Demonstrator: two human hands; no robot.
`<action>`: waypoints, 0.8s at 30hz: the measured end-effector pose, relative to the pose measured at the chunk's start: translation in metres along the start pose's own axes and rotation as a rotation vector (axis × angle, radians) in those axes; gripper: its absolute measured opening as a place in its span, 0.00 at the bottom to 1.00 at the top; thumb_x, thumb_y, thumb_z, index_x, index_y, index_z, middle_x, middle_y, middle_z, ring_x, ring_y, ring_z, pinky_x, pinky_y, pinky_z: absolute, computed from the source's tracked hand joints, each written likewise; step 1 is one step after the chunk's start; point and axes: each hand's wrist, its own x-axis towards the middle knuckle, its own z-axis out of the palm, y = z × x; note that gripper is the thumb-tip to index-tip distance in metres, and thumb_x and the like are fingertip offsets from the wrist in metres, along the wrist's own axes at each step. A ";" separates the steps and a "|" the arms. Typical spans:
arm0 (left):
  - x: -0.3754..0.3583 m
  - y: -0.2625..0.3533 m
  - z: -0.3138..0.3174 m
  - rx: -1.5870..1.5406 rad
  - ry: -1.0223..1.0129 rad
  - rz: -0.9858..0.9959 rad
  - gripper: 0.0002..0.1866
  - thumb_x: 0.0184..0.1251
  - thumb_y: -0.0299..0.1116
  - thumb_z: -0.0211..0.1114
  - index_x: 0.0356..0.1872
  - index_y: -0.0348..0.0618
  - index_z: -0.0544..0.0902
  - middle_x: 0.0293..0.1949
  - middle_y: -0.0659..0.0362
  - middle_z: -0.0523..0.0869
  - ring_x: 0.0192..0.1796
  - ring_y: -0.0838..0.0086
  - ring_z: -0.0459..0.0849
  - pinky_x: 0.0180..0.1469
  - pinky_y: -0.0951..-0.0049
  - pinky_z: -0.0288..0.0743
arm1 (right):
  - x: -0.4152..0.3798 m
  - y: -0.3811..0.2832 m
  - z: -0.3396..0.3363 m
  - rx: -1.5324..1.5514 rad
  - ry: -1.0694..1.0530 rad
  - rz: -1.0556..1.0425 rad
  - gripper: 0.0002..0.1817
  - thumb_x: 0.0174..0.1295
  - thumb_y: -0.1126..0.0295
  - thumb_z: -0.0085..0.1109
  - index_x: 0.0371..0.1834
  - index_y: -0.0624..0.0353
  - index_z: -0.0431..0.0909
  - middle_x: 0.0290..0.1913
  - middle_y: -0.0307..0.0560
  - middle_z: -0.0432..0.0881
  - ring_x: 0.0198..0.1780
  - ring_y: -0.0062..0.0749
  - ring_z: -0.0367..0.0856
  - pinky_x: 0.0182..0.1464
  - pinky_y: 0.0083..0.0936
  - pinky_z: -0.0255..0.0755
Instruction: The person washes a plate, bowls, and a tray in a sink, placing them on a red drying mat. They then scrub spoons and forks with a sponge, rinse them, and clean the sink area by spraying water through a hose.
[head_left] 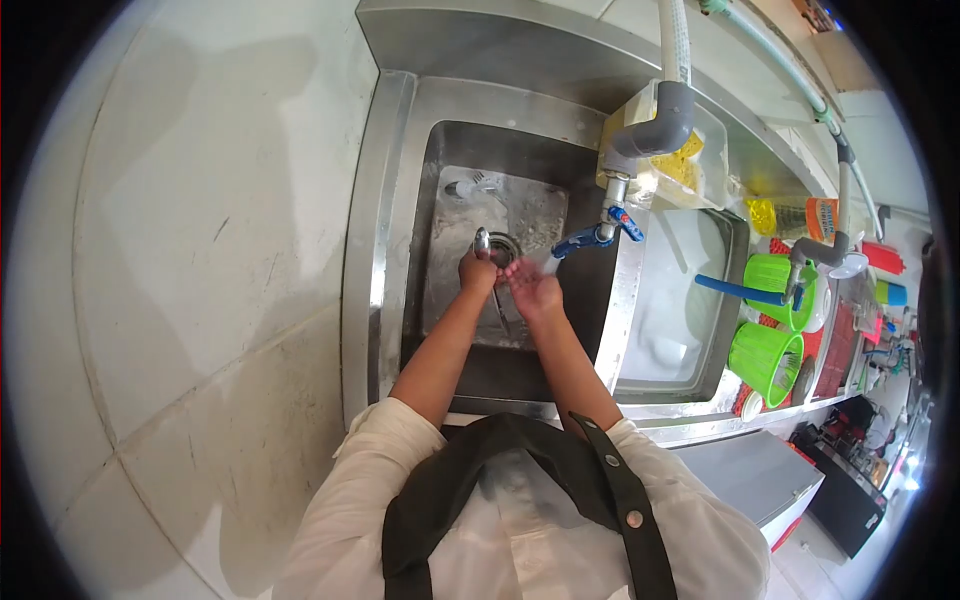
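Observation:
Over the left steel sink basin (415, 290), my left hand (478, 272) is closed round a metal spoon (483, 241), whose bowl sticks out above the fingers. My right hand (537, 292) is beside it, palm up with the fingers apart, just below the blue-handled tap (583, 242). The fingertips of both hands are close together near the drain (508, 247). Other cutlery (475, 184), with fork tines showing, lies on the wet basin floor near its far end.
To the right is a second basin (672, 300) with whitish water. A clear container with a yellow sponge (680, 165) stands behind the tap. Farther right are a green basket (775, 280), another green basket with cutlery (755, 358), a blue hose (740, 290) and grey pipes (668, 125).

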 end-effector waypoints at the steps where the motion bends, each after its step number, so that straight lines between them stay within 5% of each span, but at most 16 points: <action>1: 0.005 -0.005 -0.001 0.025 0.079 -0.003 0.10 0.59 0.31 0.50 0.33 0.34 0.75 0.21 0.50 0.79 0.18 0.68 0.79 0.18 0.73 0.70 | 0.005 0.002 0.000 0.003 0.001 0.006 0.16 0.59 0.66 0.36 0.36 0.69 0.69 0.32 0.51 0.73 0.35 0.41 0.73 0.44 0.34 0.70; 4: 0.012 -0.016 -0.012 0.106 0.161 -0.143 0.08 0.55 0.27 0.51 0.33 0.32 0.74 0.21 0.50 0.79 0.17 0.68 0.79 0.17 0.72 0.69 | 0.036 0.028 0.004 0.080 -0.030 -0.087 0.12 0.58 0.69 0.40 0.37 0.66 0.70 0.32 0.50 0.73 0.34 0.41 0.73 0.42 0.34 0.71; 6: 0.021 -0.050 -0.020 0.139 0.225 -0.048 0.08 0.55 0.27 0.51 0.30 0.31 0.74 0.20 0.51 0.79 0.18 0.69 0.78 0.17 0.72 0.69 | 0.069 0.056 0.019 -0.699 0.001 -0.267 0.09 0.54 0.73 0.43 0.36 0.63 0.71 0.35 0.54 0.74 0.36 0.44 0.73 0.44 0.35 0.69; 8: -0.001 -0.046 -0.034 0.124 0.180 -0.021 0.08 0.56 0.28 0.51 0.26 0.31 0.74 0.19 0.51 0.78 0.18 0.70 0.78 0.18 0.71 0.69 | 0.093 0.066 0.047 -1.475 -0.064 -1.016 0.10 0.48 0.78 0.47 0.36 0.63 0.73 0.38 0.57 0.75 0.38 0.46 0.73 0.45 0.34 0.68; 11: -0.067 -0.019 -0.042 -0.069 0.083 -0.140 0.12 0.60 0.30 0.49 0.21 0.34 0.74 0.17 0.52 0.77 0.17 0.71 0.76 0.17 0.71 0.67 | 0.133 0.068 0.093 -1.591 0.160 -1.065 0.18 0.41 0.79 0.52 0.40 0.60 0.73 0.47 0.52 0.71 0.46 0.48 0.70 0.47 0.33 0.65; 13: -0.084 -0.013 -0.053 0.119 0.026 -0.142 0.10 0.61 0.31 0.49 0.27 0.35 0.71 0.18 0.54 0.76 0.16 0.70 0.74 0.17 0.69 0.65 | 0.152 0.052 0.108 -1.381 0.304 -0.838 0.17 0.46 0.77 0.50 0.42 0.58 0.73 0.53 0.49 0.67 0.52 0.45 0.66 0.52 0.34 0.62; 15: -0.077 -0.049 -0.058 0.082 0.024 -0.099 0.10 0.62 0.32 0.48 0.29 0.35 0.69 0.19 0.54 0.76 0.15 0.70 0.74 0.15 0.70 0.66 | 0.161 0.049 0.106 -1.850 0.539 -1.064 0.14 0.52 0.72 0.47 0.43 0.54 0.73 0.52 0.45 0.66 0.55 0.42 0.63 0.53 0.36 0.61; 17: -0.070 -0.049 -0.063 0.031 0.018 -0.056 0.10 0.63 0.33 0.47 0.31 0.34 0.68 0.20 0.53 0.77 0.14 0.70 0.74 0.14 0.71 0.66 | 0.170 0.047 0.094 -1.938 0.558 -0.993 0.14 0.56 0.69 0.43 0.45 0.51 0.72 0.52 0.42 0.66 0.56 0.39 0.61 0.53 0.38 0.61; 20: -0.095 0.003 -0.067 -0.112 0.002 -0.246 0.10 0.65 0.34 0.46 0.35 0.34 0.65 0.21 0.52 0.77 0.12 0.71 0.73 0.11 0.73 0.66 | 0.172 0.042 0.088 -2.071 0.483 -0.915 0.15 0.56 0.69 0.41 0.46 0.50 0.71 0.53 0.42 0.67 0.56 0.39 0.60 0.55 0.37 0.57; 22: -0.104 0.020 -0.067 -0.050 0.048 -0.329 0.11 0.63 0.33 0.50 0.39 0.35 0.70 0.26 0.57 0.76 0.24 0.74 0.74 0.22 0.74 0.67 | 0.163 0.043 0.081 -2.158 0.458 -0.906 0.14 0.56 0.69 0.41 0.45 0.50 0.71 0.50 0.42 0.68 0.55 0.37 0.61 0.55 0.37 0.57; 24: -0.100 0.014 -0.063 -0.120 0.036 -0.325 0.08 0.63 0.33 0.49 0.35 0.37 0.70 0.24 0.58 0.75 0.21 0.76 0.73 0.20 0.75 0.66 | 0.157 0.042 0.082 -2.216 0.344 -0.946 0.14 0.55 0.71 0.42 0.45 0.50 0.71 0.48 0.44 0.71 0.54 0.36 0.64 0.54 0.37 0.59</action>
